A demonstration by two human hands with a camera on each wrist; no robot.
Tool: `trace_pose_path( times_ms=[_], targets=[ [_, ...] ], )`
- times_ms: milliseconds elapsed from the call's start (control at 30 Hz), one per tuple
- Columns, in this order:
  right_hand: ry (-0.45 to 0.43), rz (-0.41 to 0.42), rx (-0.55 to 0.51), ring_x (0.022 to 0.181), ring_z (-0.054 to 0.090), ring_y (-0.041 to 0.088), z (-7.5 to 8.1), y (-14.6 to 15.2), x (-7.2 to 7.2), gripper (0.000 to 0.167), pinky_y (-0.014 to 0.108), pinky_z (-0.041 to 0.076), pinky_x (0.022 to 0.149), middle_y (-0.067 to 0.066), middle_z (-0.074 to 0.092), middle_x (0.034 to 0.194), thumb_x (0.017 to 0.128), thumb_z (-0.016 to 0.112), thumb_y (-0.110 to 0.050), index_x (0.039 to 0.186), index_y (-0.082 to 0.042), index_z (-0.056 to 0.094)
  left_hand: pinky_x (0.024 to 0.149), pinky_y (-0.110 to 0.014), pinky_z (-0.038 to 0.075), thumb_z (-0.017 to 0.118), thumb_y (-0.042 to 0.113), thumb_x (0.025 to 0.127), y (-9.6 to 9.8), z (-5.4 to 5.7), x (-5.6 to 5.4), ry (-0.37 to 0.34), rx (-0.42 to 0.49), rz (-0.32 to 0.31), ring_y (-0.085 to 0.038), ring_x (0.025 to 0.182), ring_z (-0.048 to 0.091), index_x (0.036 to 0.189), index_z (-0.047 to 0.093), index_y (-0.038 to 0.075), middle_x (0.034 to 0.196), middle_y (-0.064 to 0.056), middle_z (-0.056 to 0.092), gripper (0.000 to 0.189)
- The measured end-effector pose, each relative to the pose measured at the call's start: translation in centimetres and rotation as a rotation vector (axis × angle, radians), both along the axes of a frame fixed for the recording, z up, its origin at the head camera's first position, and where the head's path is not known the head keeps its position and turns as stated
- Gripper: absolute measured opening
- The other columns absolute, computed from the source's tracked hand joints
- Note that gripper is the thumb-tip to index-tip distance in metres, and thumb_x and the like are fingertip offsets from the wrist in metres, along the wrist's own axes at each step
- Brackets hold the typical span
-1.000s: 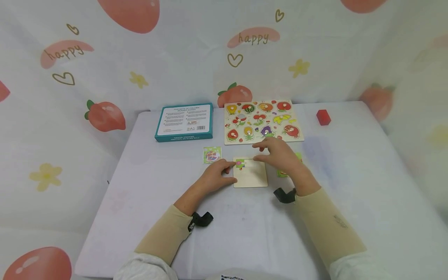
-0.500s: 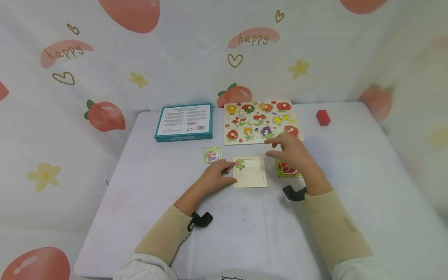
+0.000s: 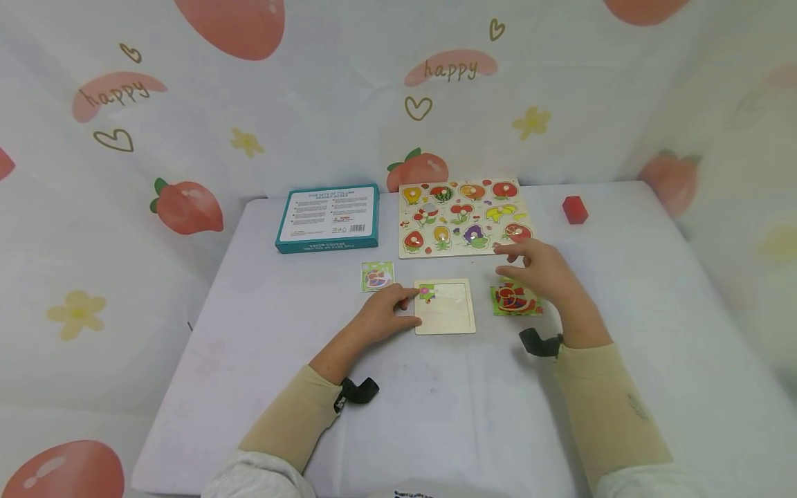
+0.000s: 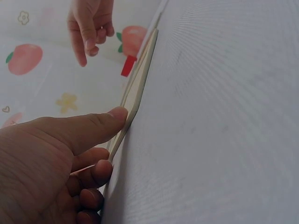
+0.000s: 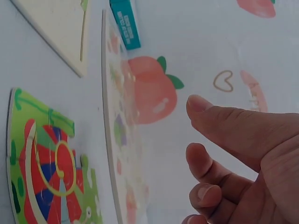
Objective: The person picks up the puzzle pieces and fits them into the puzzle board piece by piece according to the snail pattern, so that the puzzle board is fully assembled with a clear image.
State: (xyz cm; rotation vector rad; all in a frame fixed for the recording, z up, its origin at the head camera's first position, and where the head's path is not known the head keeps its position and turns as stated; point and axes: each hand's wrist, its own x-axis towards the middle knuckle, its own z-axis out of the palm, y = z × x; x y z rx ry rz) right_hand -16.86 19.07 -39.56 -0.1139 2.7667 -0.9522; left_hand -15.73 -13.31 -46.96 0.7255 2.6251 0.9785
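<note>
A square wooden puzzle tray (image 3: 447,315) lies mid-table in the head view, one green and pink puzzle piece (image 3: 427,293) in its far left corner. My left hand (image 3: 381,316) holds the tray's left side, index finger at the far corner by the piece and thumb at the near corner. In the left wrist view the thumb (image 4: 100,126) presses the tray's edge. Above and beside a group of green and red puzzle pieces (image 3: 515,301) hovers my right hand (image 3: 544,272). Its thumb and fingers are apart, with nothing between them in the right wrist view.
A small picture card (image 3: 377,276) lies left of the tray. Behind stand a teal-edged box (image 3: 328,218) and a fruit peg puzzle board (image 3: 457,228). A red block (image 3: 575,209) sits at the back right. A printed cloth wall (image 3: 349,104) rises behind the table.
My right hand has moved rightward from over the tray to the green and red pieces, uncovering the tray's far right corner. My left hand has stayed in place.
</note>
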Motion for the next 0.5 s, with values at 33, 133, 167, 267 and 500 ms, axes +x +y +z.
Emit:
trace_pose_path(
  times_ms=[33,133,167,267,500],
  targets=[
    [-0.005,-0.006,0.0,0.103,0.047,0.032,0.0,0.2,0.0,0.051,0.039,0.047,0.075,0.015,0.06,0.118,0.095,0.075,-0.024,0.143,-0.013,0.062,0.077,-0.031,0.038,0.085,0.02,0.087,0.0,0.0,0.0,0.0,0.002,0.0,-0.017,0.089,0.047,0.138,0.064,0.004,0.089,-0.001,0.05,0.058],
    [-0.019,-0.02,-0.001,0.104,0.047,0.032,-0.2,0.7,0.0,0.05,0.039,0.048,0.075,0.015,0.059,0.119,0.095,0.075,-0.024,0.142,-0.011,0.062,0.077,-0.031,0.038,0.085,0.021,0.087,0.0,-0.1,0.0,-0.004,0.004,0.0,-0.017,0.089,0.047,0.138,0.063,0.004,0.089,-0.001,0.05,0.058],
    [-0.025,-0.027,-0.003,0.104,0.047,0.032,-0.3,0.9,0.0,0.05,0.039,0.048,0.075,0.015,0.059,0.119,0.095,0.075,-0.025,0.142,-0.01,0.062,0.077,-0.031,0.038,0.085,0.021,0.087,0.0,-0.1,0.0,-0.005,0.003,0.0,-0.017,0.089,0.047,0.139,0.063,0.004,0.09,-0.001,0.05,0.058],
    [-0.05,-0.046,-0.006,0.106,0.047,0.033,-0.7,1.4,0.0,0.052,0.039,0.049,0.076,0.016,0.058,0.12,0.096,0.074,-0.027,0.142,-0.009,0.061,0.077,-0.031,0.038,0.084,0.021,0.087,0.0,-0.2,-0.1,-0.004,-0.002,0.0,-0.017,0.089,0.047,0.139,0.063,0.005,0.09,-0.001,0.05,0.058],
    [-0.126,-0.089,-0.022,0.11,0.046,0.034,-2.0,2.6,-0.2,0.053,0.042,0.051,0.08,0.018,0.055,0.124,0.097,0.072,-0.03,0.144,-0.008,0.06,0.077,-0.031,0.038,0.084,0.021,0.087,0.0,-0.1,0.0,-0.003,-0.007,0.0,-0.017,0.089,0.047,0.139,0.063,0.005,0.09,-0.001,0.049,0.058]
  ],
)
